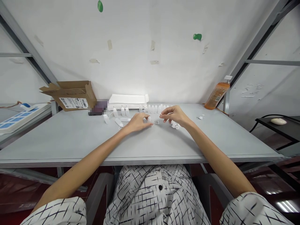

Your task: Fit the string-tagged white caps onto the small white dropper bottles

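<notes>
Near the middle of the grey table [150, 143], my left hand [138, 122] has its thumb and fingers around a small white bottle [149, 119]. A thin white strand [155, 122] lies just right of that bottle. My right hand [174, 115] hovers to the right, thumb and fingertips pinched together; anything between them is too small to make out. Beneath it sits a pile of small white parts [175, 125]. Several small white bottles stand in a row [152, 109] behind the hands. More bottles [123, 112] stand or lie left of my left hand.
An open cardboard box [73, 95] is at the back left, beside a partly blurred dark object [98, 107]. White stacked sheets [127, 101] rest against the wall. An orange drink bottle [217, 94] leans at the back right. A small white piece [200, 117] lies right of my right hand.
</notes>
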The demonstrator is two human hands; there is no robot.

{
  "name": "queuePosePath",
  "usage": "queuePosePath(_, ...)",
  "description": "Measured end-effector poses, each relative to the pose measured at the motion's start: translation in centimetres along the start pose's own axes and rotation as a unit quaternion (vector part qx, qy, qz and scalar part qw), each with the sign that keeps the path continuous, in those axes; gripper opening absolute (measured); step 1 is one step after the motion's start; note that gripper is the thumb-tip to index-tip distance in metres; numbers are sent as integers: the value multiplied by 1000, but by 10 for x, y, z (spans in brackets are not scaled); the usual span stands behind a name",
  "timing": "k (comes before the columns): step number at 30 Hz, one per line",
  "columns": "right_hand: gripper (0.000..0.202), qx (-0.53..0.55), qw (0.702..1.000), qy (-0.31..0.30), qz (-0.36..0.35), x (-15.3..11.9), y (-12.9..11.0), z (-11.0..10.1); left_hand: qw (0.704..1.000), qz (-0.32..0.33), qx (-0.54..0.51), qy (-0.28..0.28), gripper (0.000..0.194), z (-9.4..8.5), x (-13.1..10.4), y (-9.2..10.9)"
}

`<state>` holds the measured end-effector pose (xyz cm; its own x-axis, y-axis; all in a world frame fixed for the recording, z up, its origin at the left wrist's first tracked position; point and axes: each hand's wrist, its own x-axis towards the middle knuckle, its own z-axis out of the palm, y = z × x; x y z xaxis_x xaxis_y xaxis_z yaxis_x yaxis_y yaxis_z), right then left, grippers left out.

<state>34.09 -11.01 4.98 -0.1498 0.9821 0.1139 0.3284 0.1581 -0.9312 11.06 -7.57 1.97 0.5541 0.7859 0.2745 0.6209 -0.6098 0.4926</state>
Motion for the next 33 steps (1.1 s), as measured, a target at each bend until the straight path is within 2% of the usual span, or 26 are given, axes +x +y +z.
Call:
queuePosePath(5, 34, 26, 1000, -1, -5, -2, -3, 4, 998, -15, -54, 20, 27, 8, 1, 5)
queuePosePath(9, 34, 23, 999, 12, -25, 0, 0, 8, 993, -36, -113, -10, 35, 16, 1, 11)
queuePosePath(12, 29, -16, 998, 17, -51, 2, 5, 11, 990, -45, -133, -17, 38, 23, 2, 12)
queuePosePath(15, 23, -74, 994, -4, -82, 1, 8, 16, 992, -35, -120, -4, 36, 27, 3, 8)
queuePosePath(19, 15, -174, 974, -10, -146, -1, 8, 23, 994, 3, -105, -11, 33, 28, 3, 1)
queuePosePath(22, 14, -215, 958, 8, -191, -1, 6, 24, 995, 3, -102, -10, 35, 28, 3, 0)
queuePosePath(28, 13, -238, 952, -21, -191, -3, 2, 21, 995, 10, -96, -16, 38, 29, 4, -1)
queuePosePath(33, 10, -240, 953, -10, -185, -6, 0, 22, 995, 10, -94, -17, 41, 28, 3, -1)
